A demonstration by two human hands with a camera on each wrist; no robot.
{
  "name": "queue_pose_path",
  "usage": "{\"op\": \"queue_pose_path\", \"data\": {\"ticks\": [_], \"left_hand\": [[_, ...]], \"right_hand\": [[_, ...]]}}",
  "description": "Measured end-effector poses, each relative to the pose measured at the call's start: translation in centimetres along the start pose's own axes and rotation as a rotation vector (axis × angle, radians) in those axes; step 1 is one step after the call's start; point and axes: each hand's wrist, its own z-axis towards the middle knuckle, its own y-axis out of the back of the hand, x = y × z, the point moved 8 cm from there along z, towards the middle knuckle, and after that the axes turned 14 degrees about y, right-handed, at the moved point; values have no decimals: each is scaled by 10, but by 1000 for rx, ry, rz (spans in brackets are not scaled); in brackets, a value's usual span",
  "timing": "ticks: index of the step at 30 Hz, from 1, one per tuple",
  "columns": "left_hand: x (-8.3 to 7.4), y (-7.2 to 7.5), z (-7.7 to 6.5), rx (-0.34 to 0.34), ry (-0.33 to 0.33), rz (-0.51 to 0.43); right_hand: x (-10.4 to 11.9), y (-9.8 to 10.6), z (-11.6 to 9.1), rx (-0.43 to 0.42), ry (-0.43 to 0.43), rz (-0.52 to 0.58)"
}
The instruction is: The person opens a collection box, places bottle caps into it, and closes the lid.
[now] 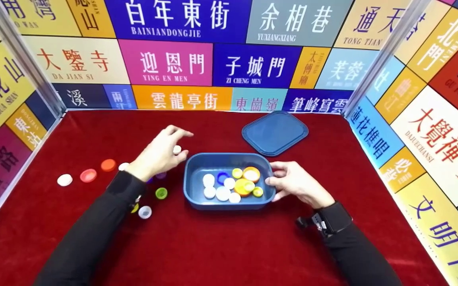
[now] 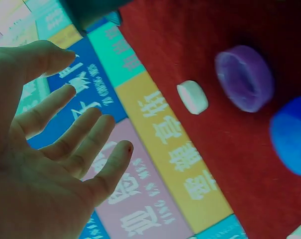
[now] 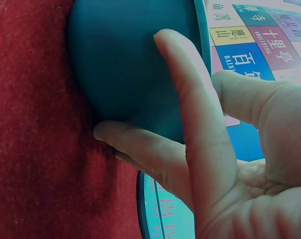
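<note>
A dark blue rectangular box [image 1: 229, 206] stands on the red cloth, holding several white, yellow, orange and blue bottle caps. My right hand [image 1: 298, 184] grips its right end, thumb at the rim and fingers [image 3: 177, 69] along the outer wall. To the left of the box hovers my left hand [image 1: 161, 153], its fingers [image 2: 113, 172] spread and loosely bent, with nothing in them. A small white cap [image 2: 192, 97] lies on the cloth near that hand. Beyond it are a purple ring-shaped cap [image 2: 245, 79] and a blue cap [image 2: 294, 137].
Behind the box lies a flat blue lid [image 1: 275, 133]. More caps are scattered on the left: a white cap [image 1: 65, 180], a red cap [image 1: 88, 175], an orange-red cap [image 1: 108, 165] and a green cap [image 1: 161, 193]. Printed panels [image 1: 165, 63] wall in the back and sides.
</note>
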Motion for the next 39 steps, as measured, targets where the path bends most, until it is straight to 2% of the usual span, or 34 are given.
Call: {"op": "queue_pose_path", "data": {"ticks": [5, 10, 15, 20, 25, 33, 39], "left_hand": [[22, -9, 7, 6, 42, -23], [39, -20, 16, 54, 103, -1], [49, -31, 20, 108, 146, 68], [51, -37, 20, 151, 158, 112], [48, -37, 22, 156, 135, 125], [43, -36, 24, 122, 29, 118], [41, -35, 23, 101, 14, 104]], "right_hand": [[0, 0, 1, 1, -3, -3], [0, -1, 1, -7, -2, -8], [0, -2, 0, 3, 0, -8], [-1, -3, 0, 5, -1, -9], [-2, 0, 2, -5, -7, -13], [-1, -1, 1, 0, -5, -10], [-2, 0, 0, -9, -10, -1]]}}
